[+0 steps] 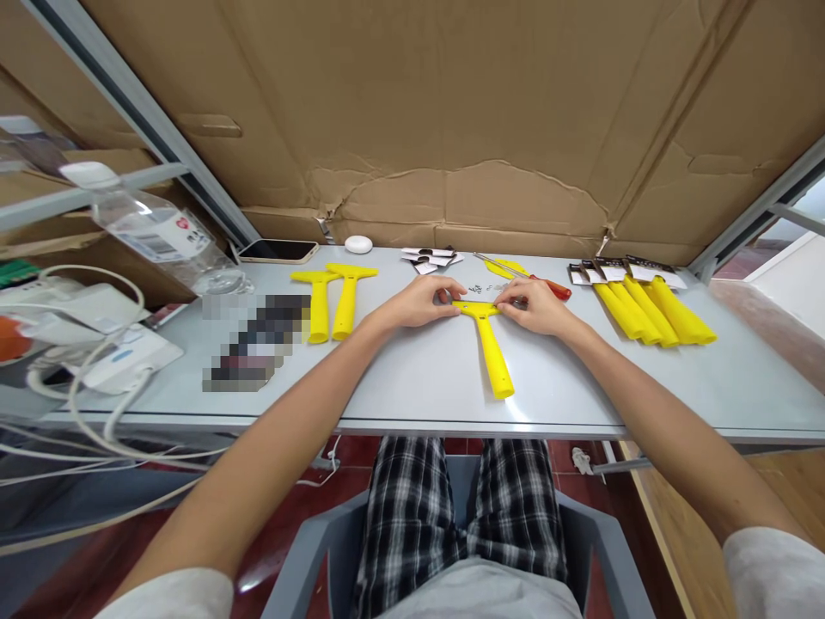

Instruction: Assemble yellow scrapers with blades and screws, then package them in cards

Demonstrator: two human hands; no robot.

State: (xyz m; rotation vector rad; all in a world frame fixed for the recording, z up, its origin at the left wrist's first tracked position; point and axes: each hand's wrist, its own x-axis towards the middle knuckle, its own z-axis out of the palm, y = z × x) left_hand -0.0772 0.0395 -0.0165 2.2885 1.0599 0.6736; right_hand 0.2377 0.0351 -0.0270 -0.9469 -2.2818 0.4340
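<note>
A yellow T-shaped scraper handle (493,357) lies on the table in front of me, its grip pointing toward me. My left hand (429,303) pinches the left end of its crosspiece. On the right end, my right hand (534,305) is closed in the same way. The fingertips partly hide both ends of the crosspiece. Just beyond the hands are small dark items (475,290) too small to make out. A screwdriver (551,287) with a red handle lies behind my right hand, over a flat yellow piece (503,267).
Two more yellow handles (345,305) lie to the left. Several yellow scrapers with black-and-white heads (654,309) lie at right. Black-and-white pieces (429,258), a white oval case (358,244) and a phone (280,250) sit at the back. Cables and a plastic bottle (161,232) are left.
</note>
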